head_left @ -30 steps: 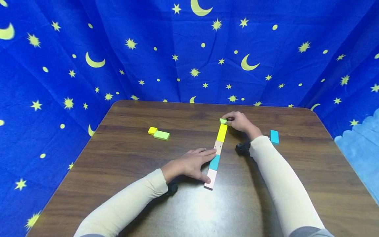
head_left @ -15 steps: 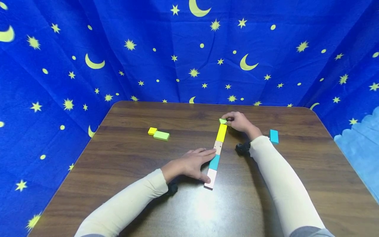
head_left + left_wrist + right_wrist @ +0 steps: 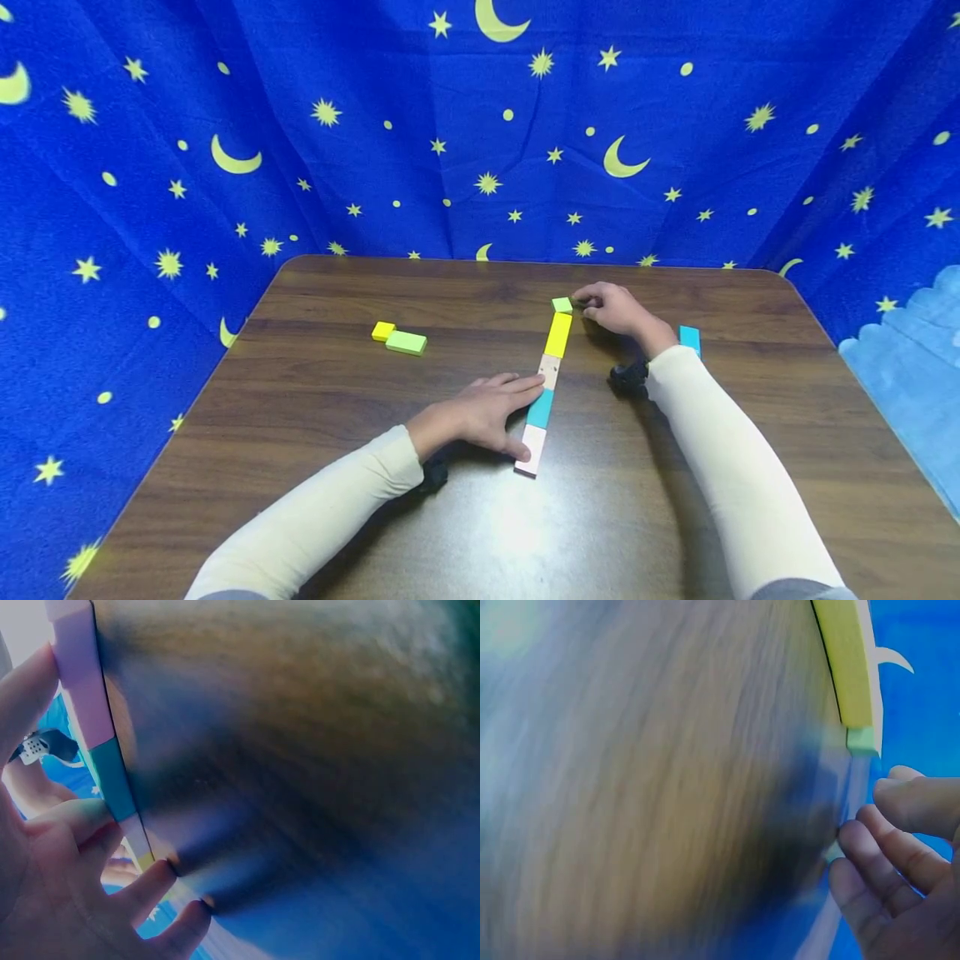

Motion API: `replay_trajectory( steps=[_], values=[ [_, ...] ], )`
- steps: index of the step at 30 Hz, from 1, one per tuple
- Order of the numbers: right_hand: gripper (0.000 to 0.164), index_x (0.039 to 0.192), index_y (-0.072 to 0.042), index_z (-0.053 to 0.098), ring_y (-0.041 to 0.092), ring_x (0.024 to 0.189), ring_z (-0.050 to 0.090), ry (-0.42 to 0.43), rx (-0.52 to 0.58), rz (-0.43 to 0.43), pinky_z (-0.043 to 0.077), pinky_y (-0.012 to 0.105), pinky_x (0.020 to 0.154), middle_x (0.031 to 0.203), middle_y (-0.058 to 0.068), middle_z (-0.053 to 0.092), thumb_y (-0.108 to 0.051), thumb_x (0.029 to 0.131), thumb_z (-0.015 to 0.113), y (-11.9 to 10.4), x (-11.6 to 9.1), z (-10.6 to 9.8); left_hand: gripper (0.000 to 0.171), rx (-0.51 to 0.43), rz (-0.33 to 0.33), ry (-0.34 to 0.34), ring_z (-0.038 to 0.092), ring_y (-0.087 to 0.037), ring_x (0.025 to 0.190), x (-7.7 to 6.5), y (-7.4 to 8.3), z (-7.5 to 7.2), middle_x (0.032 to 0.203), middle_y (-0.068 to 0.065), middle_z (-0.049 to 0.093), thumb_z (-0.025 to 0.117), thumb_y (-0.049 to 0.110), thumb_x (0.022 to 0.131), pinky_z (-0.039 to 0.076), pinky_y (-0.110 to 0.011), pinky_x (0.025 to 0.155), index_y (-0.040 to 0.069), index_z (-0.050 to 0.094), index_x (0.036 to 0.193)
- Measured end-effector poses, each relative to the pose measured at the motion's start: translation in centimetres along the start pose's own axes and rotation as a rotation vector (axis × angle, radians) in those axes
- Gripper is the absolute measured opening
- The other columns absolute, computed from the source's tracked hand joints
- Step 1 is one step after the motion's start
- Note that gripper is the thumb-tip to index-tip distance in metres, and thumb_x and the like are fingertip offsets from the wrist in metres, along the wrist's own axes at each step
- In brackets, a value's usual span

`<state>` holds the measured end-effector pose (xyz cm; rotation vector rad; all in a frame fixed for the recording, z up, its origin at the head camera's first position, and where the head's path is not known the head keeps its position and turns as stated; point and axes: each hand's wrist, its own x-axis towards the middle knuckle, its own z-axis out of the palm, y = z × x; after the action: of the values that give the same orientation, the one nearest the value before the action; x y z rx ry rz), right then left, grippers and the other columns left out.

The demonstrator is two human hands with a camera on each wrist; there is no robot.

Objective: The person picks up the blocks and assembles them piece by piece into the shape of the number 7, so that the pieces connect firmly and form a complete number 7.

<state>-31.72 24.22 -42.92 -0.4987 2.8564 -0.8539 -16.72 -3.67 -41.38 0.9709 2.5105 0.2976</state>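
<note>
A straight row of flat blocks runs away from me in the head view: a pale pink block (image 3: pixel 534 442), a teal block (image 3: pixel 540 412), a speckled pale block (image 3: pixel 551 367), a yellow block (image 3: pixel 558 335) and a small light-green block (image 3: pixel 561 305) at the far end. Spread along the row's left side, my left hand (image 3: pixel 480 415) touches the pink block with its thumb and reaches the speckled block with a fingertip. Just right of the green block is my right hand (image 3: pixel 618 310). Its fingers (image 3: pixel 885 870) are loosely bent, apart from the block and holding nothing.
On the left of the brown table (image 3: pixel 330 283) lie a small yellow block (image 3: pixel 383 332) and a longer light-green block (image 3: pixel 407 343). A blue block (image 3: pixel 690 338) lies at the right, partly behind my right sleeve. A blue star-patterned curtain (image 3: pixel 420 92) hangs behind the table.
My right hand has let go of the small green block and shifted slightly right, so the whole block shows at the row's end. My left hand has stayed in place.
</note>
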Motion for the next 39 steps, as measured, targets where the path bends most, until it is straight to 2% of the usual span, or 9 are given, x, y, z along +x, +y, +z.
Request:
replay_trajectory(
  steps=[5, 9, 15, 20, 25, 29, 34, 39],
  values=[
    [0.037, 0.132, -0.003, 0.061, 0.032, 0.106, 0.057, -0.032, -0.042, 0.026, 0.049, 0.048, 0.090, 0.123, 0.021, 0.062, -0.002, 0.096, 0.053, 0.5, -1.2, -1.3, 0.097, -0.003, -0.003, -0.001, 0.019, -0.026, 0.155, 0.0, -0.1, 0.1, 0.168, 0.016, 0.013, 0.074, 0.055, 0.081, 0.023, -0.053, 0.123, 0.029, 0.022, 0.159],
    [0.038, 0.133, -0.002, 0.059, 0.037, 0.113, 0.057, -0.047, -0.056, 0.033, 0.048, 0.054, 0.096, 0.128, 0.024, 0.058, -0.001, 0.096, 0.054, 0.9, -2.5, -2.8, 0.097, -0.002, -0.001, 0.001, 0.020, -0.026, 0.155, -0.1, -0.2, 0.1, 0.167, 0.016, 0.014, 0.074, 0.055, 0.081, 0.023, -0.053, 0.123, 0.028, 0.022, 0.159],
    [0.040, 0.135, 0.000, 0.056, 0.048, 0.121, 0.056, -0.034, -0.123, 0.029, 0.048, 0.060, 0.098, 0.139, 0.029, 0.051, -0.001, 0.095, 0.055, 1.6, -4.8, -5.0, 0.097, -0.010, 0.007, 0.008, 0.021, -0.027, 0.154, -0.1, -0.3, 0.2, 0.167, 0.014, 0.015, 0.074, 0.054, 0.081, 0.023, -0.053, 0.123, 0.027, 0.023, 0.159],
    [0.039, 0.133, 0.002, 0.057, 0.050, 0.127, 0.049, -0.020, -0.205, 0.011, 0.040, 0.064, 0.104, 0.138, 0.030, 0.051, -0.004, 0.095, 0.058, 3.0, -6.7, -6.1, 0.097, -0.008, 0.006, 0.010, 0.021, -0.028, 0.154, -0.2, -0.4, 0.1, 0.167, 0.014, 0.016, 0.074, 0.054, 0.081, 0.024, -0.053, 0.123, 0.027, 0.023, 0.159],
    [0.038, 0.130, 0.003, 0.059, 0.051, 0.128, 0.047, 0.032, -0.230, -0.033, 0.037, 0.065, 0.106, 0.133, 0.030, 0.055, -0.004, 0.093, 0.061, 4.2, -9.1, -6.9, 0.097, -0.005, 0.007, 0.011, 0.022, -0.027, 0.154, -0.1, -0.3, 0.2, 0.167, 0.015, 0.016, 0.074, 0.054, 0.081, 0.024, -0.053, 0.122, 0.027, 0.024, 0.159],
    [0.037, 0.127, 0.005, 0.061, 0.052, 0.122, 0.050, 0.095, -0.249, -0.051, 0.039, 0.066, 0.101, 0.129, 0.032, 0.056, -0.004, 0.091, 0.064, 5.3, -11.1, -7.0, 0.096, -0.015, 0.014, 0.013, 0.022, -0.027, 0.154, 0.0, -0.1, 0.2, 0.167, 0.015, 0.016, 0.074, 0.054, 0.081, 0.024, -0.054, 0.122, 0.027, 0.024, 0.159],
    [0.044, 0.130, 0.006, 0.056, 0.050, 0.118, 0.050, 0.096, -0.274, 0.048, 0.041, 0.066, 0.095, 0.126, 0.035, 0.053, -0.015, 0.093, 0.065, 6.5, -12.9, -6.7, 0.096, -0.013, 0.007, 0.015, 0.021, -0.027, 0.154, 0.0, -0.1, 0.1, 0.167, 0.015, 0.015, 0.075, 0.053, 0.081, 0.025, -0.054, 0.122, 0.028, 0.024, 0.159],
    [0.056, 0.135, 0.003, 0.050, 0.047, 0.111, 0.050, 0.060, -0.282, 0.124, 0.045, 0.063, 0.087, 0.122, 0.036, 0.052, -0.029, 0.093, 0.067, 7.0, -13.3, -6.3, 0.097, -0.005, 0.009, 0.010, 0.021, -0.027, 0.154, 0.0, -0.1, 0.0, 0.167, 0.015, 0.015, 0.074, 0.054, 0.081, 0.025, -0.053, 0.122, 0.028, 0.023, 0.159]
  ],
)
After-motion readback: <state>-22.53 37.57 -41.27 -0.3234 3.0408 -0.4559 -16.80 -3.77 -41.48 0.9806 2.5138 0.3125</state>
